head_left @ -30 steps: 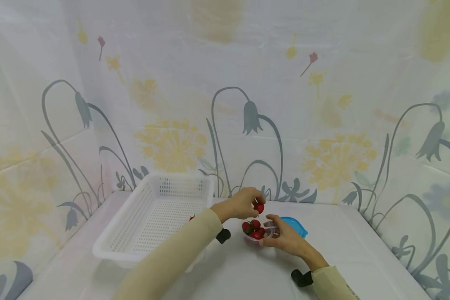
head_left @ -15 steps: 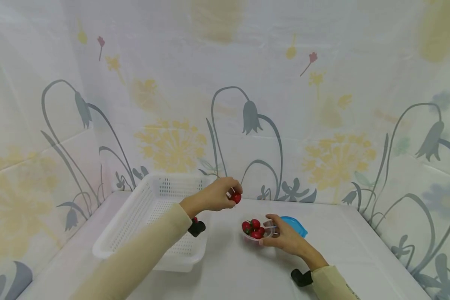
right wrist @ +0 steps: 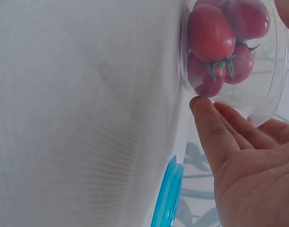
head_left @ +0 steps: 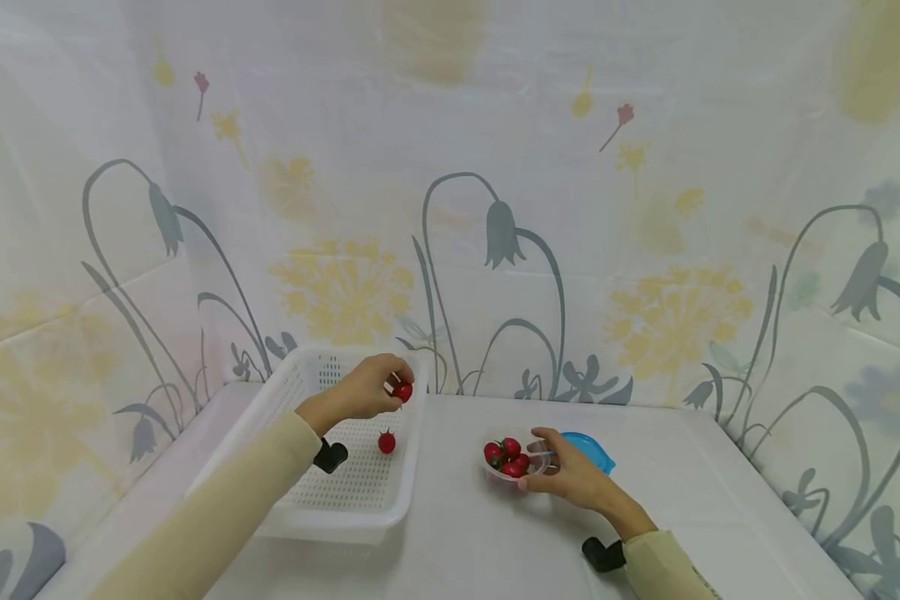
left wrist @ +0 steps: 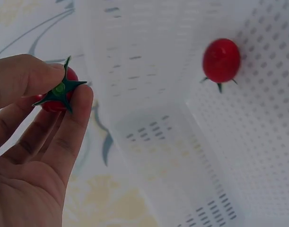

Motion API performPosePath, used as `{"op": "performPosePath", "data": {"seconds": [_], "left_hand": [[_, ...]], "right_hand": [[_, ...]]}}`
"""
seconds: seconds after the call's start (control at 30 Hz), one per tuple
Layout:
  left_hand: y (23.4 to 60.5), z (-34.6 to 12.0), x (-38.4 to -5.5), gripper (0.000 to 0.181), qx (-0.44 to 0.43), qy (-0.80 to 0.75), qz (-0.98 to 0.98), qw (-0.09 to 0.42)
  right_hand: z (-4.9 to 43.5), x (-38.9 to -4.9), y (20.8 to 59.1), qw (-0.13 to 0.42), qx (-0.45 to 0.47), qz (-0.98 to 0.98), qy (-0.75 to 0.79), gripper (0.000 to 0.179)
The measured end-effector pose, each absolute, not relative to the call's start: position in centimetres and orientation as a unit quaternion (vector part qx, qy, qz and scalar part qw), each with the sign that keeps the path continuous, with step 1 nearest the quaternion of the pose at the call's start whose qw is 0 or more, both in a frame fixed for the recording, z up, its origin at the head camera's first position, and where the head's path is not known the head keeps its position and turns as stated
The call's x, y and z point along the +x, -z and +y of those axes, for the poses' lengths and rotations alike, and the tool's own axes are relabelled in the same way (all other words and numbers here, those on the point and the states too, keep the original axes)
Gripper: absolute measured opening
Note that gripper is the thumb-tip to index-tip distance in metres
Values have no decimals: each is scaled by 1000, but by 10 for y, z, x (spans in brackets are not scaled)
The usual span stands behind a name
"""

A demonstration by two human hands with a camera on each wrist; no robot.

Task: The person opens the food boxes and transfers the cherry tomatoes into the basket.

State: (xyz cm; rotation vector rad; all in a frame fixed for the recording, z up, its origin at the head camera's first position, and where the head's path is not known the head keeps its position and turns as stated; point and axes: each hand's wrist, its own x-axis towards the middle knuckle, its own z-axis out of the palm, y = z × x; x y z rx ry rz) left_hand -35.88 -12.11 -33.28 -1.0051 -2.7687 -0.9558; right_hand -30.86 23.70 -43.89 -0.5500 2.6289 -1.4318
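Note:
My left hand point(head_left: 363, 387) pinches a cherry tomato point(head_left: 402, 392) between thumb and fingers, above the right side of a white perforated plastic basket point(head_left: 330, 527). In the left wrist view the held tomato point(left wrist: 47, 105) turns its green calyx to the camera. Another cherry tomato point(head_left: 386, 442) lies on the basket's floor. To the right, several cherry tomatoes point(head_left: 510, 448) fill a small clear plastic bowl point(right wrist: 269, 92). My right hand point(head_left: 573, 482) grips the side of this bowl, thumb at the front and fingers behind.
A translucent blue lid point(head_left: 591, 452) lies on the white-covered table point(head_left: 720, 500) behind the right hand. A flower-printed cloth point(head_left: 450, 292) rises along the table's back and sides. Black wrist pieces point(head_left: 603, 556) stick out near the cuffs.
Carrying the pinched tomato, my left hand has moved left from over the bowl to over the basket. The tomato in the basket has come into fuller view. The right hand and bowl stay put.

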Motion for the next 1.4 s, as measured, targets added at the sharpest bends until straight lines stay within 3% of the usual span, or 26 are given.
{"op": "performPosePath", "data": {"seconds": [0.27,0.53,0.7,0.9,1.4], "left_hand": [[355,-141,-367,31,-291,307,-906,-25],[371,-151,-375,29,-240,309,-918,-62],[380,-154,-377,27,-206,300,-928,-83],[385,-156,-379,26,-192,281,-935,-99],[390,-157,-382,27,-188,274,-937,-111]], "right_hand": [[236,-309,440,48,-173,865,468,83],[228,-288,412,54,-192,861,467,80],[230,-293,419,57,-185,861,471,81],[236,-308,438,51,-177,865,466,84],[238,-308,438,50,-184,866,462,85]]}}
